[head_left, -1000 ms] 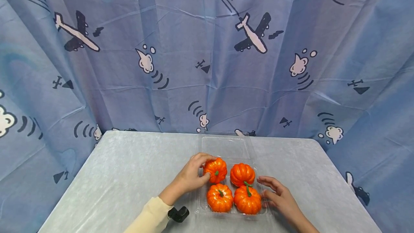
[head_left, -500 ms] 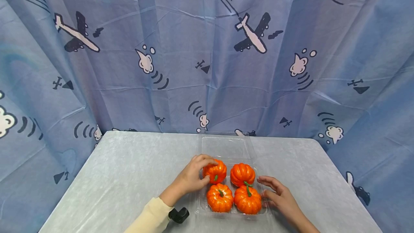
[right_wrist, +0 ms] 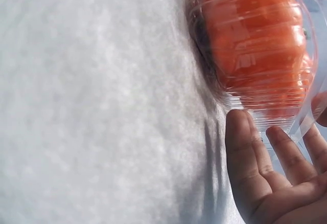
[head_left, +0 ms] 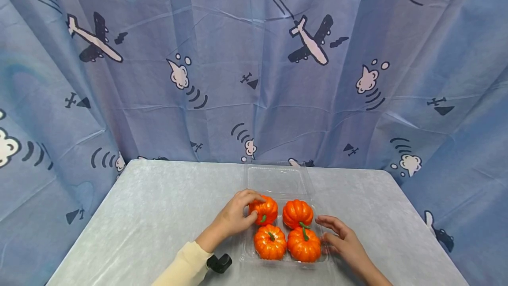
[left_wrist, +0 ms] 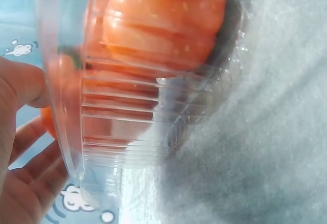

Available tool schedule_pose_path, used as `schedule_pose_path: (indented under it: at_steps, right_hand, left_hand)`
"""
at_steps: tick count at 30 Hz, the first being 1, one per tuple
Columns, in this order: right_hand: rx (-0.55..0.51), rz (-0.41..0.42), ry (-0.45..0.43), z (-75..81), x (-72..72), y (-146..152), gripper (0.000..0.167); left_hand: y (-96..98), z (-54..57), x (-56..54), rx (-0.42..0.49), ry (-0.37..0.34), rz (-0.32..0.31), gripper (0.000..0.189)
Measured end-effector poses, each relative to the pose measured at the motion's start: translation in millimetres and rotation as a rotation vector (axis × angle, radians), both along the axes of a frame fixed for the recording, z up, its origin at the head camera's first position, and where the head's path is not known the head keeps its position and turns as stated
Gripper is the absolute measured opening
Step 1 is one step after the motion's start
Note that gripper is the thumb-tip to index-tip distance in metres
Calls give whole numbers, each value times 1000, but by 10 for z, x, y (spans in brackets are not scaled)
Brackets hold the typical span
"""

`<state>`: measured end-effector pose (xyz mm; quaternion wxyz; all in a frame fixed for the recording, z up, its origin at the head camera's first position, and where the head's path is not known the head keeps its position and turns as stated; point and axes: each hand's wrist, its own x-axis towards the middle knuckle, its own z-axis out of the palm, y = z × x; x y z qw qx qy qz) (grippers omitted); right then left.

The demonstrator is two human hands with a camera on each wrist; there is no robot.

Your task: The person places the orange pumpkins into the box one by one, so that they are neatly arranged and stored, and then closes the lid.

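Observation:
Several glossy orange toy pumpkins with green stems sit in a clear plastic clamshell box [head_left: 289, 265]. My left hand [head_left: 233, 216] holds the back-left pumpkin [head_left: 268, 208], thumb at its near side and fingers over its top; its stem points toward me. In the left wrist view, the box's ribbed wall partly covers this grip. My right hand [head_left: 342, 241] is at the box's right side, fingers spread and loosely bent. In the right wrist view its fingertips are close to the ribbed wall, beside a front pumpkin [right_wrist: 255, 35]; contact there is hard to tell.
The box's clear lid [head_left: 278, 181] lies folded back behind it. Beneath is a pale grey table [head_left: 158, 202], with a blue curtain [head_left: 222, 78] printed with planes hanging at its far edge. A black wrist device [head_left: 219, 263] sits by the left sleeve.
The back-left pumpkin has tipped a little toward me under my left hand, its stem moving lower and nearer. My right hand and the other pumpkins have stayed put.

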<state>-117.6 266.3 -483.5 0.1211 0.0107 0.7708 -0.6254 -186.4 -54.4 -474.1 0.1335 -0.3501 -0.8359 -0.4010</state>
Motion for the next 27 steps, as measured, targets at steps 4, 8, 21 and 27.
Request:
schedule_pose_path:
  at_steps: [4,8,21,27]
  right_hand:
    - [4,-1,-2,-7,-5,1,50]
    - [17,-4,0,-4,-4,-4,51]
    - [14,-10,1,1,-2,-15,49]
    - [22,-22,4,4,6,-17,47]
  left_hand:
    - [-4,-12,-9,0,-3,-1,32]
    - [3,-20,-15,-3,-20,-2,31]
    - [-6,25,19,-33,-66,30,30]
    - [-21,17,13,-44,-64,26,28]
